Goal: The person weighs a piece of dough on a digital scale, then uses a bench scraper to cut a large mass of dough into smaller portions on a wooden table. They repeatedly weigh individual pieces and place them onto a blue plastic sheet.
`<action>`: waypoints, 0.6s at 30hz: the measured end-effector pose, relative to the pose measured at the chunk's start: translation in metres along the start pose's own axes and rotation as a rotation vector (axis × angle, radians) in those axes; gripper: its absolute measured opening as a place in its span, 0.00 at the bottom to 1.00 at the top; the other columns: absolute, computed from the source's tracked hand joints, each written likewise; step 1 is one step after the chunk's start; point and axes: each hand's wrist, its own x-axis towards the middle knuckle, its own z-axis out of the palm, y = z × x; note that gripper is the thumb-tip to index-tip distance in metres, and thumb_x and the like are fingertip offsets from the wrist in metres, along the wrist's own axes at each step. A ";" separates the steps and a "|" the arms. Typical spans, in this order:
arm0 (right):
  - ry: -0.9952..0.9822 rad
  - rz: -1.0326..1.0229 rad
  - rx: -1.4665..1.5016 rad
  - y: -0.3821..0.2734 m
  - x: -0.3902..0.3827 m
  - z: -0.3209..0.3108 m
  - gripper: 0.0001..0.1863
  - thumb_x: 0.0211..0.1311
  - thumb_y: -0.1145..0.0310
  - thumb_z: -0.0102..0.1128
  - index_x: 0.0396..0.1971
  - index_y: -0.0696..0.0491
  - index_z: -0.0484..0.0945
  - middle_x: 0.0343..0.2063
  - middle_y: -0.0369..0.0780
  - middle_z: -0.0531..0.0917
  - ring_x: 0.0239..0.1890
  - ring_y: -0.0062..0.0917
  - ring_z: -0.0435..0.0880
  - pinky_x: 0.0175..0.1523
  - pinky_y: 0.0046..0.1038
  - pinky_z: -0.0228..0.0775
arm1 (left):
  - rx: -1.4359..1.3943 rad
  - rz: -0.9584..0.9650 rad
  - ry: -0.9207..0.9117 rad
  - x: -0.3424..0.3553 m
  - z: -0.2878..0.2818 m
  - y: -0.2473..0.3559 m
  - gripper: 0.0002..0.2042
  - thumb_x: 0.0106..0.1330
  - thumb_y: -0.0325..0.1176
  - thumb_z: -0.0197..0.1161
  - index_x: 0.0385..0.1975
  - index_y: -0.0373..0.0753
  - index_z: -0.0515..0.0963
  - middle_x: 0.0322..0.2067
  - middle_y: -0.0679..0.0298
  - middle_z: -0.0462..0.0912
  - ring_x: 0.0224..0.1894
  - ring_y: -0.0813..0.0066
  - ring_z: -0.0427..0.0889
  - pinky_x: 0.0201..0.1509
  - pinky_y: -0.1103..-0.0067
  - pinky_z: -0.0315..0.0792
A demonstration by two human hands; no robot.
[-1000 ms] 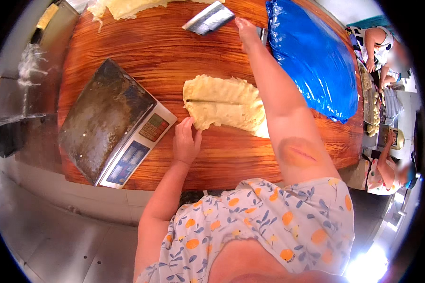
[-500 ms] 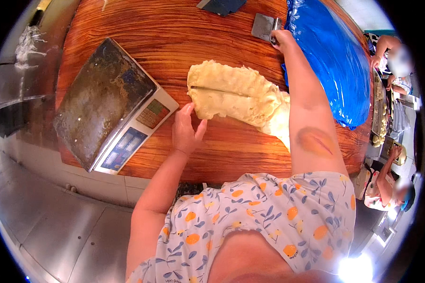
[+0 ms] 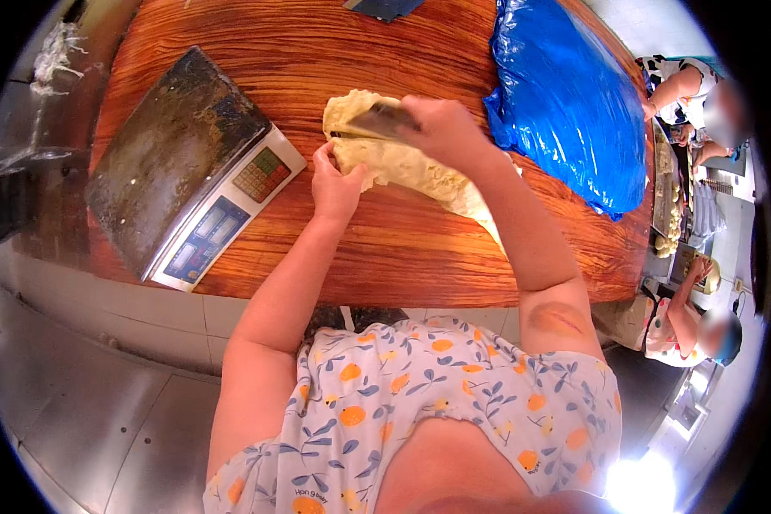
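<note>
One wood-grained bench (image 3: pixel 360 248) spreads beneath both hands, its far side cut off above. To the right of the right hand lies a big, glossy blue plastic bundle (image 3: pixel 565 111); its far end is cropped and its contents are hidden. Left of the left hand, a scale (image 3: pixel 188 163) sits askew with a stained dark plate. Between and under the hands stretches a slab of pale dough (image 3: pixel 403 161), a dark slit running lengthwise near its left end; the right hand and forearm cover part of it. The left hand (image 3: pixel 336 184) is half open, thumb and fingers apart against the dough's near left corner; how firmly it presses is impossible to tell. The right hand (image 3: pixel 445 128) is closed on a metal scraper (image 3: pixel 385 122), whose handle is concealed and whose blade is blurred over the dough, so contact is unclear. Beyond the hands, a dark flat piece (image 3: pixel 385 7) is cropped by the upper edge, its kind uncertain.
</note>
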 end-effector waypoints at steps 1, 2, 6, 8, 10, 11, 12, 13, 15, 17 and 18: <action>-0.022 -0.053 -0.125 -0.006 0.001 0.013 0.08 0.60 0.66 0.57 0.35 0.54 0.75 0.29 0.48 0.83 0.34 0.40 0.85 0.37 0.39 0.76 | 0.047 -0.009 -0.010 -0.002 -0.002 0.003 0.31 0.58 0.33 0.68 0.59 0.32 0.61 0.50 0.49 0.76 0.50 0.57 0.79 0.53 0.70 0.72; -0.045 -0.034 -0.163 -0.006 0.004 0.027 0.07 0.60 0.67 0.55 0.35 0.53 0.75 0.29 0.47 0.83 0.34 0.40 0.85 0.37 0.39 0.76 | 0.095 -0.018 -0.020 -0.003 -0.003 0.007 0.30 0.59 0.32 0.67 0.59 0.33 0.61 0.49 0.49 0.77 0.49 0.58 0.80 0.51 0.71 0.73; -0.115 0.012 -0.288 -0.017 0.019 0.069 0.04 0.60 0.70 0.52 0.32 0.52 0.74 0.31 0.45 0.83 0.37 0.38 0.85 0.39 0.38 0.77 | 0.213 0.031 0.012 -0.006 -0.001 0.006 0.29 0.58 0.32 0.68 0.58 0.35 0.62 0.47 0.51 0.79 0.49 0.58 0.80 0.52 0.70 0.73; -0.124 0.034 -0.318 -0.025 0.020 0.076 0.04 0.59 0.71 0.51 0.32 0.51 0.75 0.32 0.44 0.83 0.38 0.36 0.85 0.39 0.37 0.77 | 0.284 0.084 0.023 0.000 0.000 -0.006 0.29 0.59 0.32 0.68 0.58 0.36 0.62 0.47 0.51 0.79 0.49 0.58 0.80 0.52 0.69 0.73; -0.117 0.068 -0.324 -0.032 0.017 0.078 0.04 0.58 0.72 0.52 0.33 0.51 0.74 0.32 0.43 0.83 0.38 0.35 0.85 0.39 0.37 0.78 | 0.265 0.105 -0.001 0.004 -0.004 -0.011 0.29 0.59 0.32 0.68 0.58 0.37 0.62 0.47 0.50 0.79 0.50 0.57 0.80 0.52 0.68 0.73; -0.101 0.034 -0.319 -0.036 0.014 0.082 0.04 0.59 0.72 0.52 0.33 0.51 0.74 0.32 0.42 0.83 0.38 0.34 0.85 0.39 0.36 0.78 | 0.256 0.117 -0.014 0.004 -0.006 -0.014 0.29 0.59 0.32 0.68 0.58 0.37 0.63 0.47 0.49 0.79 0.50 0.56 0.80 0.52 0.68 0.73; -0.079 0.008 -0.318 -0.036 0.008 0.087 0.04 0.59 0.72 0.52 0.33 0.51 0.74 0.32 0.42 0.83 0.37 0.34 0.85 0.38 0.36 0.78 | 0.252 0.104 -0.016 -0.002 -0.007 -0.008 0.29 0.59 0.32 0.68 0.58 0.36 0.63 0.47 0.49 0.79 0.49 0.55 0.80 0.51 0.68 0.73; -0.055 -0.012 -0.314 -0.037 0.005 0.089 0.04 0.59 0.73 0.52 0.33 0.51 0.75 0.31 0.41 0.83 0.37 0.33 0.85 0.38 0.36 0.78 | 0.252 0.093 -0.022 -0.015 -0.010 0.004 0.28 0.59 0.32 0.68 0.57 0.36 0.63 0.46 0.49 0.79 0.49 0.54 0.80 0.51 0.67 0.73; -0.107 -0.074 -0.331 -0.048 -0.006 0.092 0.04 0.59 0.72 0.52 0.33 0.51 0.75 0.30 0.41 0.83 0.35 0.33 0.85 0.36 0.36 0.78 | 0.225 0.075 -0.051 -0.034 -0.018 0.004 0.28 0.58 0.31 0.69 0.56 0.35 0.64 0.47 0.49 0.78 0.50 0.52 0.79 0.52 0.67 0.73; -0.063 -0.039 -0.295 -0.052 -0.015 0.086 0.04 0.59 0.72 0.52 0.33 0.51 0.75 0.29 0.42 0.83 0.33 0.33 0.85 0.34 0.36 0.77 | 0.181 0.055 -0.106 -0.042 -0.034 -0.018 0.28 0.56 0.31 0.70 0.55 0.34 0.65 0.49 0.48 0.76 0.53 0.51 0.76 0.53 0.67 0.72; 0.004 0.018 -0.258 -0.054 -0.017 0.071 0.04 0.59 0.72 0.52 0.33 0.51 0.75 0.28 0.42 0.83 0.32 0.34 0.85 0.33 0.36 0.77 | 0.318 0.157 -0.072 -0.044 -0.038 -0.019 0.28 0.55 0.31 0.71 0.55 0.34 0.66 0.51 0.48 0.75 0.55 0.51 0.74 0.55 0.67 0.70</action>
